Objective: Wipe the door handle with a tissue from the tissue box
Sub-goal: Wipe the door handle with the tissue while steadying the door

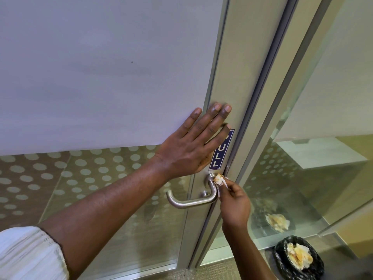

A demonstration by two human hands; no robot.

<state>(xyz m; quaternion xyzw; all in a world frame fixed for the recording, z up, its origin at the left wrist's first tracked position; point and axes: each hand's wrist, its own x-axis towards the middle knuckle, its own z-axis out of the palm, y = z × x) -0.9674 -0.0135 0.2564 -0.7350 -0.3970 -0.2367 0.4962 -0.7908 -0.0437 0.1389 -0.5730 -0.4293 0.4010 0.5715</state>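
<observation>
A curved brushed-metal door handle (187,203) sits on the grey frame of a glass door. My right hand (235,205) pinches a small crumpled white tissue (219,178) with orange stains and presses it on the handle's upper end, close to the frame. Above the handle, my left hand (193,146) lies flat with fingers spread against the door, partly over a blue PULL sign (219,156). No tissue box is in view.
A bin lined with a black bag (298,259) stands on the floor at the lower right, holding stained crumpled tissues. Its reflection shows in the glass side panel (314,178). The door's upper glass is frosted, the lower part dotted.
</observation>
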